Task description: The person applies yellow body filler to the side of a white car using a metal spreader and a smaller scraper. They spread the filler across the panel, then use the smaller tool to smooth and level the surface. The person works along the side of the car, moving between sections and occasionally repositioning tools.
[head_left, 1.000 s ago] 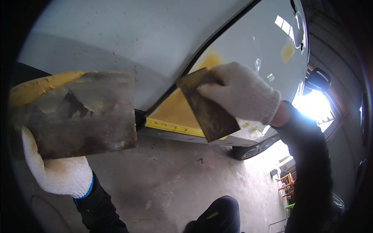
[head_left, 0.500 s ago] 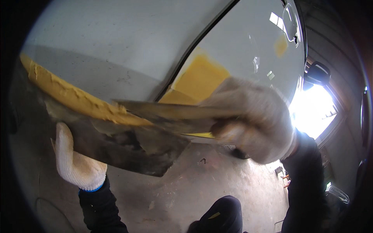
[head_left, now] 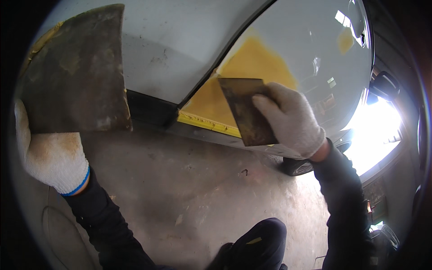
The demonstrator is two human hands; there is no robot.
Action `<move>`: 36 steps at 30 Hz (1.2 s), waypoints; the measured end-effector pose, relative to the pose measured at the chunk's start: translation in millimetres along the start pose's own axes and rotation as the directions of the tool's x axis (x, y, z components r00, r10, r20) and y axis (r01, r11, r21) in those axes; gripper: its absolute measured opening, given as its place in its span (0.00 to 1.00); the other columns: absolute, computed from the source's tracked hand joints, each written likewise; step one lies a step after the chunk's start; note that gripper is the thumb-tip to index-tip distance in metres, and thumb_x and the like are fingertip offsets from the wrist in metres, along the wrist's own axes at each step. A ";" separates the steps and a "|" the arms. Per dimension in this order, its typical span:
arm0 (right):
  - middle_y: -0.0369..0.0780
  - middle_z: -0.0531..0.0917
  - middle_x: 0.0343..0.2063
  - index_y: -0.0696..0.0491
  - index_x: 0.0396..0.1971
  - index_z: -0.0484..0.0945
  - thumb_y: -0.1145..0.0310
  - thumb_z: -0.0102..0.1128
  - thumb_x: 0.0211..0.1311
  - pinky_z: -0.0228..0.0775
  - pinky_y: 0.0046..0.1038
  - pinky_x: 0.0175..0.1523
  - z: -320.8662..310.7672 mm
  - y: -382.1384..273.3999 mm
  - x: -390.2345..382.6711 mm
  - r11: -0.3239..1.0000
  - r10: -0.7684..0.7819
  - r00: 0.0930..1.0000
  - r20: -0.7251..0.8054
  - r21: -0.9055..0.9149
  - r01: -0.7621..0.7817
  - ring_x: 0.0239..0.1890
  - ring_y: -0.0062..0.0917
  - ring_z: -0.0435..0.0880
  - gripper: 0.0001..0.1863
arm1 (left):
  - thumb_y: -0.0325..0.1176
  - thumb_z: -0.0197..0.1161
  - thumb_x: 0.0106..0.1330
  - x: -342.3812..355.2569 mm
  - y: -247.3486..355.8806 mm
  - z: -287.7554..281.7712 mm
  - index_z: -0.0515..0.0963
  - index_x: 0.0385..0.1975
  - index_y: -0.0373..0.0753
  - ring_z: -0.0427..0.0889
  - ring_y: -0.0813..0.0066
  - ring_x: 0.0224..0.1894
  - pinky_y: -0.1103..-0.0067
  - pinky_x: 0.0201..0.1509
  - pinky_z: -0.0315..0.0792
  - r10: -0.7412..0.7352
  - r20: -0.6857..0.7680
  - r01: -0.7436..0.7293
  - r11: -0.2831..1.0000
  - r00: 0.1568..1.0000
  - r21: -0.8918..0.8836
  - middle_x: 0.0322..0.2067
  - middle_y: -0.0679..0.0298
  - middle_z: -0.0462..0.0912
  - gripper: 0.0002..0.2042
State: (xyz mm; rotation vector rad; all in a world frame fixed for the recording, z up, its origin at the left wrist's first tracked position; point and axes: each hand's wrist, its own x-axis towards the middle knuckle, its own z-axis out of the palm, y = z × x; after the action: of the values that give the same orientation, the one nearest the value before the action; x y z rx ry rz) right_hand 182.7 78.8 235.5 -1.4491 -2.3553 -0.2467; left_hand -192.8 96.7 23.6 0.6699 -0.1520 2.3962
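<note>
My left hand (head_left: 56, 159), in a white knit glove, grips the near edge of a broad dark putty board (head_left: 76, 72), which is raised at the far left. A rim of yellow putty (head_left: 45, 39) shows along its left edge; the board hides any more. My right hand (head_left: 294, 119), gloved too, is closed on a flat rectangular putty spreader (head_left: 247, 112). The spreader is in front of the yellow filler patch (head_left: 254, 56) on the car's grey-white body panel (head_left: 310, 38); whether it touches I cannot tell. Yellow masking tape (head_left: 204, 122) runs along the patch's lower edge.
A dark gap (head_left: 209, 76) parts this panel from the neighbouring one (head_left: 166, 33). Below is the grey concrete floor (head_left: 180, 189), with my bent knee (head_left: 265, 238) at the bottom. A wheel (head_left: 297, 166) stands under the car, and a hose or cable (head_left: 67, 236) lies at left.
The spreader has left the putty on the board and moved right, to the filler patch. My left hand has shifted left and lifted the board, which now shows its dark face upright.
</note>
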 end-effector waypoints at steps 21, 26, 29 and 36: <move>0.54 0.85 0.32 0.60 0.38 0.82 0.66 0.57 0.68 0.78 0.41 0.44 83.9 -32.0 12.9 0.998 0.064 0.986 0.154 -0.022 -0.061 0.37 0.48 0.86 0.12 | 0.31 0.49 0.78 -17.3 -18.7 48.9 0.74 0.63 0.27 0.78 0.56 0.64 0.58 0.67 0.77 0.112 -0.112 -0.068 0.939 0.987 0.337 0.63 0.44 0.76 0.20; 0.48 0.85 0.31 0.63 0.42 0.82 0.68 0.58 0.71 0.78 0.33 0.41 24.8 -53.5 -2.9 0.955 -0.052 0.987 -0.151 0.281 0.094 0.32 0.33 0.84 0.13 | 0.32 0.53 0.77 -27.9 -39.4 24.8 0.75 0.61 0.27 0.79 0.59 0.63 0.64 0.67 0.76 0.135 0.251 -0.248 0.830 0.959 0.501 0.61 0.47 0.78 0.19; 0.43 0.85 0.35 0.65 0.47 0.82 0.68 0.59 0.73 0.76 0.26 0.43 6.4 -43.0 -8.0 0.886 -0.322 0.927 -0.194 0.282 0.367 0.36 0.25 0.84 0.14 | 0.32 0.55 0.75 -33.1 -48.9 32.0 0.76 0.61 0.28 0.79 0.59 0.63 0.63 0.68 0.74 0.089 0.265 -0.212 0.849 0.960 0.484 0.61 0.48 0.79 0.19; 0.43 0.85 0.36 0.60 0.47 0.84 0.74 0.63 0.70 0.80 0.28 0.43 8.0 4.7 -30.2 0.974 -0.194 0.953 -0.233 0.074 0.216 0.37 0.33 0.87 0.10 | 0.32 0.60 0.72 -37.6 -55.7 49.6 0.77 0.60 0.31 0.78 0.59 0.63 0.62 0.69 0.72 0.024 0.276 -0.150 0.882 0.961 0.446 0.60 0.51 0.79 0.19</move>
State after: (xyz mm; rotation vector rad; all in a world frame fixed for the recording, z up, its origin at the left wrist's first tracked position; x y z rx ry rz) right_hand 197.4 58.7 216.1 -1.0703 -2.2964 -0.3248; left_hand -112.4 106.6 44.4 1.2283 0.3015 2.4369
